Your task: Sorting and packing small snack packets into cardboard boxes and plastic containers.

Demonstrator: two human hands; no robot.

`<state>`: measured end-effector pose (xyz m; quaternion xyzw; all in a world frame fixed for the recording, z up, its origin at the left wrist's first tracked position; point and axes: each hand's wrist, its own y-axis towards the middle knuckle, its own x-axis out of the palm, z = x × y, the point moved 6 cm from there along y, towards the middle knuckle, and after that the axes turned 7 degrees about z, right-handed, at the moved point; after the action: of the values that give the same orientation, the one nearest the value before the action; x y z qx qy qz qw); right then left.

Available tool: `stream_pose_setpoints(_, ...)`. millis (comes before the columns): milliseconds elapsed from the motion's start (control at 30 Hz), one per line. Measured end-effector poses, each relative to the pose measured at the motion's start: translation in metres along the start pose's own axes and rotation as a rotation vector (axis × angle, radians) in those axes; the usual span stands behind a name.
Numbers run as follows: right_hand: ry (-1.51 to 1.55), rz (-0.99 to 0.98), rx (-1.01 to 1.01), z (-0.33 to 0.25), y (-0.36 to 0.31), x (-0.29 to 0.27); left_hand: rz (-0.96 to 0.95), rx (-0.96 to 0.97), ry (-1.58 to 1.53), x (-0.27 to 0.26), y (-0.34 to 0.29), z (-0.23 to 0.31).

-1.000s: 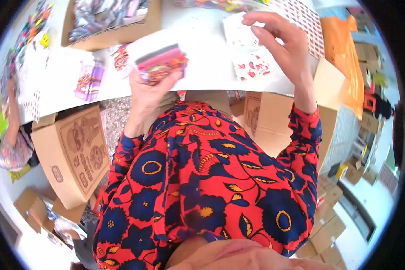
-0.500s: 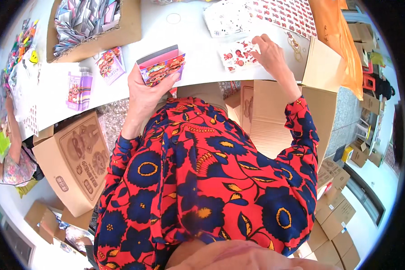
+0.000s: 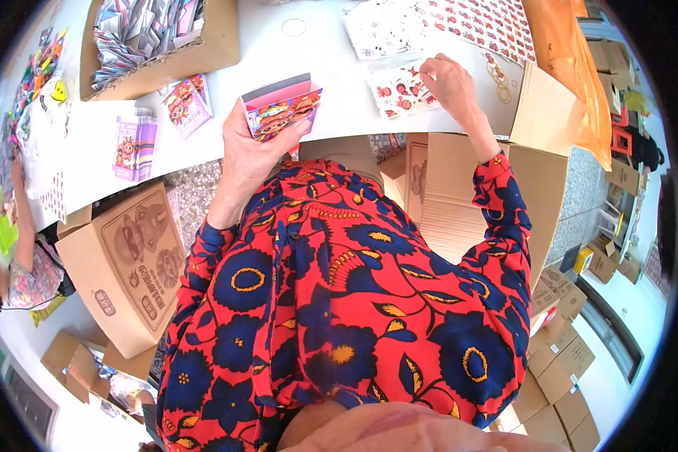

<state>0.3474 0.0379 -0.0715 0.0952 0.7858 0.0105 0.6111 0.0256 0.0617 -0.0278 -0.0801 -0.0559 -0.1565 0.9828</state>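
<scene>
My left hand (image 3: 250, 154) is closed round a small purple cardboard box (image 3: 285, 114) printed with colourful cartoon figures. The box's top is open toward the far side, showing a pink and grey inside. Over a pile of small white stickers with red figures (image 3: 401, 94), my right hand (image 3: 453, 89) has its fingers bent down and drawn together at the pile's right end. Whatever may be between those fingertips is too small to make out. Behind that pile lies a heap of white pieces with black marks (image 3: 384, 29).
A carton full of flat packets (image 3: 203, 56) stands at the far left, with purple boxes (image 3: 134, 147) near it. Sticker sheets (image 3: 486, 30), rubber bands (image 3: 499, 79) and an orange bag (image 3: 561, 83) lie right. Open cartons (image 3: 459, 196) flank me; another person's arm (image 3: 24, 218) is left.
The purple box and my left hand have shifted slightly to the right. My right hand stays at the sticker pile, its fingers a little more drawn in.
</scene>
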Motion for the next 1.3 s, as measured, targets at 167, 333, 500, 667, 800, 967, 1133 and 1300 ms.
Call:
stream_pose_setpoints(167, 0.213, 0.278, 0.052, 0.003, 0.003, -0.029, -0.007, -0.008, -0.01, 0.001, 0.001, -0.002)
stream_pose_setpoints(333, 0.36, 0.523, 0.066, 0.004, 0.0, -0.062, -0.104, -0.005, -0.001, 0.015, 0.005, -0.009)
stream_pose_setpoints(500, 0.581, 0.416, 0.259, 0.018, -0.001, -0.055, -0.121, 0.023, 0.016, 0.025, 0.003, -0.005)
stream_pose_setpoints(667, 0.905, 0.335, 0.365, 0.025, -0.003, -0.039, -0.13, -0.025, 0.047, 0.026, 0.002, -0.007)
stream_pose_setpoints(800, 0.949, 0.141, 0.368, 0.016, 0.001, -0.031, -0.133, -0.016, 0.06, 0.028, 0.002, -0.008)
stream_pose_setpoints(967, 0.787, 0.177, 0.237, -0.001, 0.003, -0.034, -0.189, -0.035, 0.045, 0.034, 0.005, -0.017)
stream_pose_setpoints(1133, 0.656, 0.24, 0.026, -0.044, 0.006, -0.057, -0.322, -0.086, 0.04, 0.055, 0.026, -0.022)
stream_pose_setpoints(1300, 0.699, 0.2, -0.105, -0.062, 0.012, -0.067, -0.458, -0.094, -0.056, 0.095, 0.052, -0.011)
